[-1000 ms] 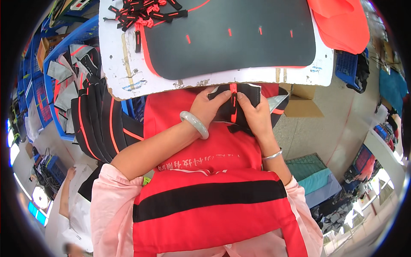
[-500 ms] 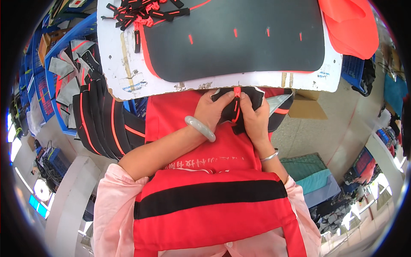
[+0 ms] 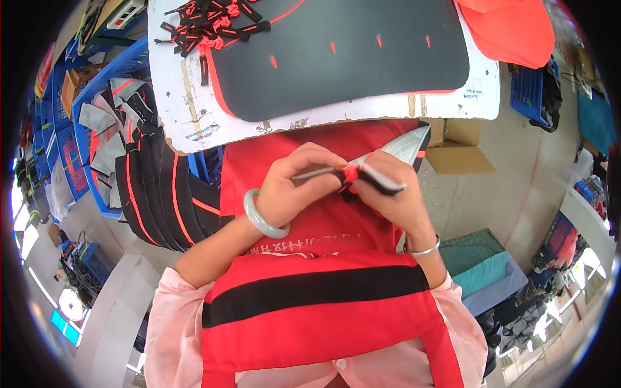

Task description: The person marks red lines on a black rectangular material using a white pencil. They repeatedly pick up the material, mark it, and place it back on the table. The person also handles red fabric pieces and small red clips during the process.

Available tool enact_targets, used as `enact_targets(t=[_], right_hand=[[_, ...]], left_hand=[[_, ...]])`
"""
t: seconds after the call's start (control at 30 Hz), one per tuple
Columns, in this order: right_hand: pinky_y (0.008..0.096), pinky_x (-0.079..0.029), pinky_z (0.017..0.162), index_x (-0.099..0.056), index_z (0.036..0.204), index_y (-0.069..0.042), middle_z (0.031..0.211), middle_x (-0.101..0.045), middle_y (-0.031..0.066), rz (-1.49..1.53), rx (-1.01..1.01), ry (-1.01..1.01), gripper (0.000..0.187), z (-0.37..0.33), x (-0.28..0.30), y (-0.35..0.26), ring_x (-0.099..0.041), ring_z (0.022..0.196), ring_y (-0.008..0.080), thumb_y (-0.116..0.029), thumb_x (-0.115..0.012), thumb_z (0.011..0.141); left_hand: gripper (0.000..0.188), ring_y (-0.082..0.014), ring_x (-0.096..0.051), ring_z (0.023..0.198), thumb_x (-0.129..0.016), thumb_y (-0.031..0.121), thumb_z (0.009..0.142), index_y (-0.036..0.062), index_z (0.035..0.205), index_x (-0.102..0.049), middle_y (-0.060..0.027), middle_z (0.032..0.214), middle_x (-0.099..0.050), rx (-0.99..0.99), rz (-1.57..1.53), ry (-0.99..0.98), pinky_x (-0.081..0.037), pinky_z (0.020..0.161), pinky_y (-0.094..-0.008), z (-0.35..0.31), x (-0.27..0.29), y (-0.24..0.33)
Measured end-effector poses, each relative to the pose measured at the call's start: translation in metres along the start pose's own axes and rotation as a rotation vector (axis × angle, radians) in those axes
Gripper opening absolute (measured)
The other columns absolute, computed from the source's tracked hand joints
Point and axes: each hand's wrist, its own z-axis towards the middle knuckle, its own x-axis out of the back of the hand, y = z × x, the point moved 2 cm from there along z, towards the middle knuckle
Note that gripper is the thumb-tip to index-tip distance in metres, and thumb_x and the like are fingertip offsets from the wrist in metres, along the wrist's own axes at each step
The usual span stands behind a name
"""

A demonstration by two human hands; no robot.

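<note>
At centre, the left hand (image 3: 299, 189) and right hand (image 3: 394, 194) pinch a black fabric piece (image 3: 381, 169) with a red tab (image 3: 350, 174) between them. A black panel (image 3: 343, 55) lies on the surface (image 3: 187, 110) at 12 o'clock.

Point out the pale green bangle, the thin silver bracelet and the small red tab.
pale green bangle (image 3: 260, 218), head view, outer curve
thin silver bracelet (image 3: 424, 248), head view, front band
small red tab (image 3: 350, 173), head view, middle

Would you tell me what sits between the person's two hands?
In the head view, a small red tab on the black fabric piece sits between the left hand and right hand.
</note>
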Motion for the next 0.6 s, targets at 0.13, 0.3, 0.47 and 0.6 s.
enact_targets(t=[0.13,0.3,0.47,0.6], right_hand=[[0.0353,-0.049,0.069,-0.069,0.093,-0.005,0.088,-0.067,0.0101,-0.25,0.294,0.058,0.027,-0.005,-0.004,-0.008,-0.062,0.074,0.0287,0.0,-0.074,0.067],[0.0363,-0.048,0.071,-0.07,0.09,-0.007,0.084,-0.069,0.0077,-0.395,0.366,0.117,0.026,-0.01,-0.012,-0.015,-0.063,0.075,0.028,-0.001,-0.074,0.065],[0.0361,-0.048,0.071,-0.069,0.089,-0.007,0.082,-0.068,0.0076,-0.415,0.425,0.135,0.024,-0.008,-0.016,-0.013,-0.063,0.075,0.0279,0.0,-0.072,0.065],[0.0361,-0.048,0.071,-0.069,0.087,-0.006,0.081,-0.067,0.0087,-0.374,0.421,0.188,0.023,-0.011,-0.021,-0.01,-0.063,0.075,0.0285,0.0,-0.072,0.066]], left_hand=[[0.027,-0.0175,-0.061,0.085,-0.076,0.001,0.075,0.0056,0.1,-0.07,-0.0038,0.093,-0.068,-0.274,0.38,0.083,-0.049,0.078,-0.0307,-0.002,-0.014,0.02],[0.027,-0.0183,-0.061,0.078,-0.077,-0.001,0.072,0.0064,0.097,-0.071,-0.0042,0.088,-0.066,-0.346,0.494,0.128,-0.05,0.071,-0.0307,-0.011,-0.015,0.023],[0.024,-0.0174,-0.062,0.078,-0.076,-0.003,0.074,0.004,0.097,-0.07,-0.008,0.093,-0.061,-0.388,0.432,0.084,-0.05,0.065,-0.0282,-0.011,-0.013,0.02],[0.023,-0.0161,-0.061,0.078,-0.074,-0.005,0.076,0.0029,0.097,-0.069,-0.0081,0.094,-0.06,-0.34,0.388,0.047,-0.052,0.067,-0.0271,-0.012,-0.013,0.018]])
